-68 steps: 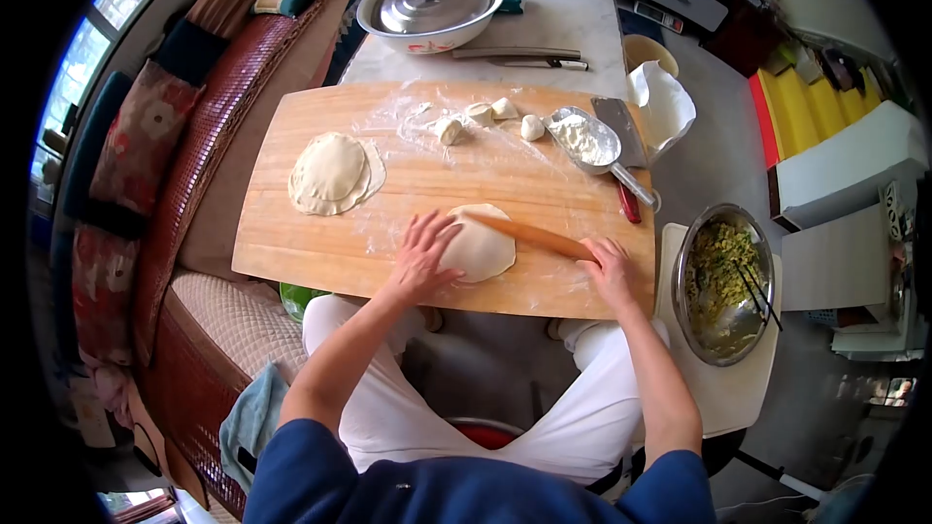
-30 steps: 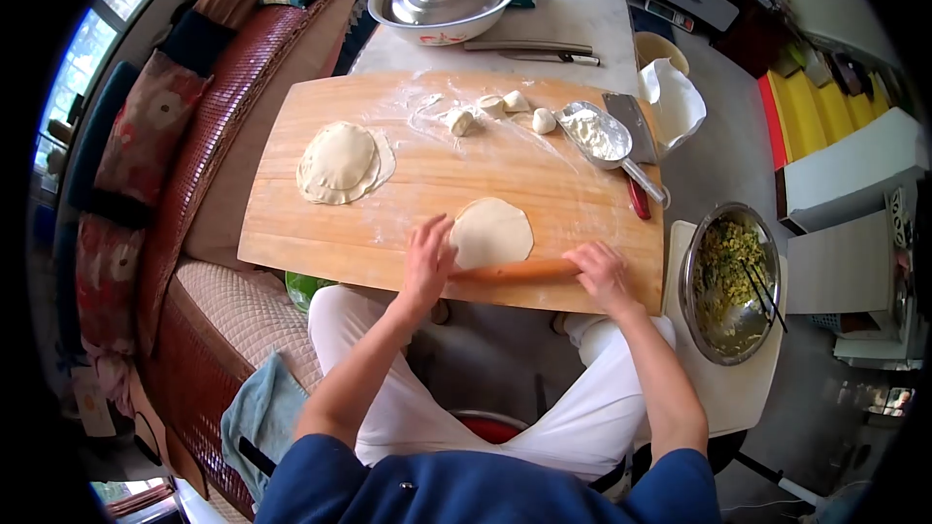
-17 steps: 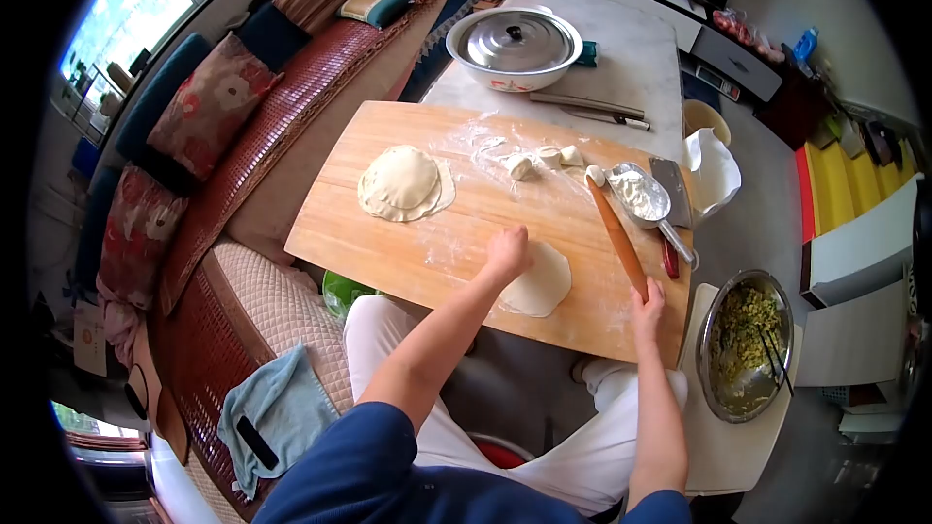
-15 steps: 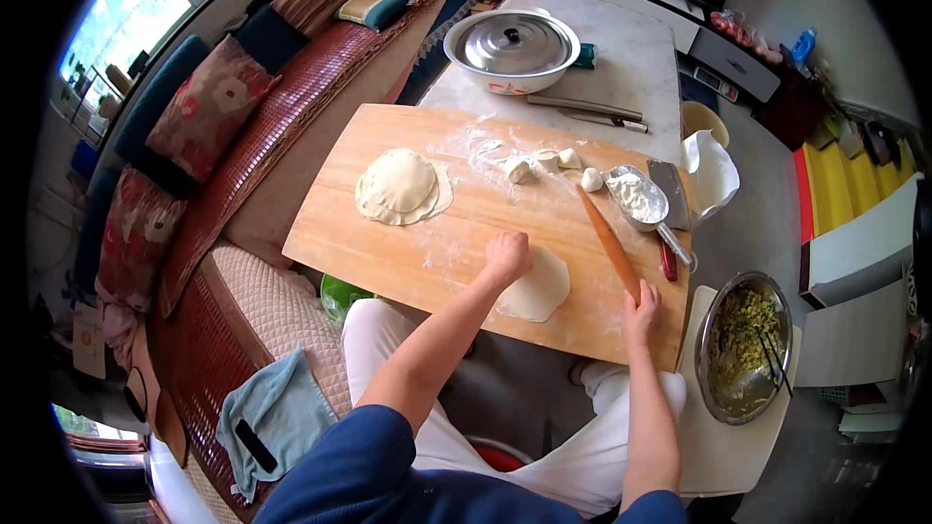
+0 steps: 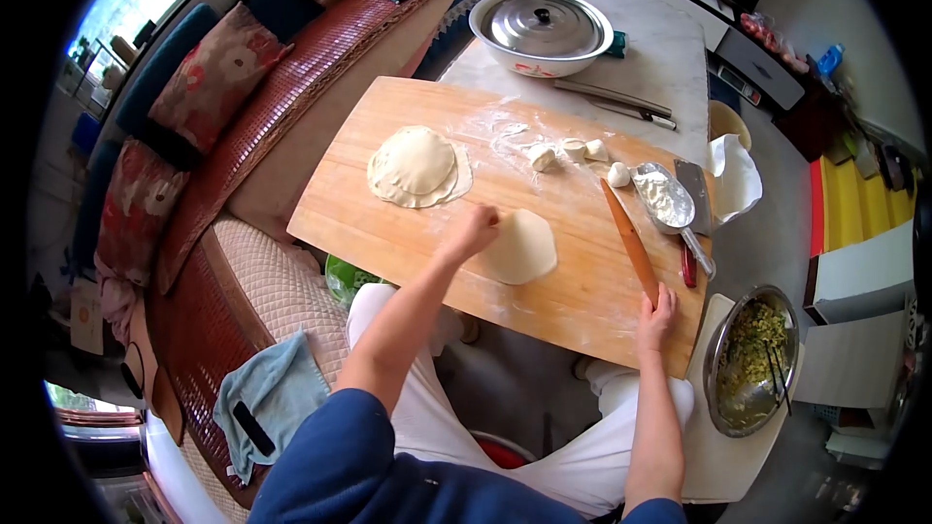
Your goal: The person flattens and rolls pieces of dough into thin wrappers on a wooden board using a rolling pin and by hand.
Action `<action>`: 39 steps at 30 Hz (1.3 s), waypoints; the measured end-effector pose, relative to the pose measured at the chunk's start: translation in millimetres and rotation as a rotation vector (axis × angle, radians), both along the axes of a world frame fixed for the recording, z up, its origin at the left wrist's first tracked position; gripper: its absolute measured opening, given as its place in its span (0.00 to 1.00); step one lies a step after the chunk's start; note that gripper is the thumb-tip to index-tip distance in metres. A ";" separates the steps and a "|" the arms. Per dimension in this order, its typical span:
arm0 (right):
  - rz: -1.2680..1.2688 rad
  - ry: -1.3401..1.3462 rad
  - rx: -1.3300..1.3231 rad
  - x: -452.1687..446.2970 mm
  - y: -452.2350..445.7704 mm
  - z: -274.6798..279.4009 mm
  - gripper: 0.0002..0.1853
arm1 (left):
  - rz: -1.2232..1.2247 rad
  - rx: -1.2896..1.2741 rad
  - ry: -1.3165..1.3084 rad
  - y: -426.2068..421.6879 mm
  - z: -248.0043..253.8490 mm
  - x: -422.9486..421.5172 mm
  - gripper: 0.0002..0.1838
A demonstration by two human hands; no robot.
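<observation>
My left hand (image 5: 476, 230) is closed on the left edge of a thin round dough sheet (image 5: 524, 248), which lies on the wooden board (image 5: 340, 189). Further right, my right hand (image 5: 657, 316) grips the near end of a tapered wooden rolling pin (image 5: 629, 241), whose other end points away from me. At the board's left is a stack of rolled dough rounds (image 5: 416, 167). Small dough pieces (image 5: 573, 149) sit along the far side amid scattered flour. Beside the pin lies a metal scoop (image 5: 664, 198) filled with flour.
A cleaver (image 5: 694, 196) with a red handle lies at the board's right edge. A lidded basin (image 5: 542, 31) and a long knife (image 5: 621, 111) are on the table behind. Lower right stands a steel bowl (image 5: 714, 388) of chopped filling with chopsticks. A sofa (image 5: 282, 116) runs along the left.
My left hand has drawn the dough sheet leftward and slightly away from me across the board. The right hand keeps hold of the rolling pin. The whole view has shifted a little.
</observation>
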State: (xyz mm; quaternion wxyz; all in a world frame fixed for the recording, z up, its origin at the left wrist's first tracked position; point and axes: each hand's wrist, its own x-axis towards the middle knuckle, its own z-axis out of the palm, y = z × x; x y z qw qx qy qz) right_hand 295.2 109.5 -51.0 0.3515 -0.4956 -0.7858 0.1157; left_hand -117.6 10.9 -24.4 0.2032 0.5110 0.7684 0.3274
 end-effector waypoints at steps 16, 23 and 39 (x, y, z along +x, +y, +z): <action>0.017 -0.024 0.064 4.2 6.3 -12.6 0.19 | 0.221 0.128 0.143 -49.7 30.2 -50.0 0.08; -0.023 -0.037 0.017 5.6 7.7 -16.3 0.21 | 0.461 0.257 0.135 1.1 16.3 -179.5 0.08; -0.038 -0.079 -0.002 3.5 0.3 0.1 0.22 | -0.059 0.164 0.308 165.0 -2.3 8.5 0.23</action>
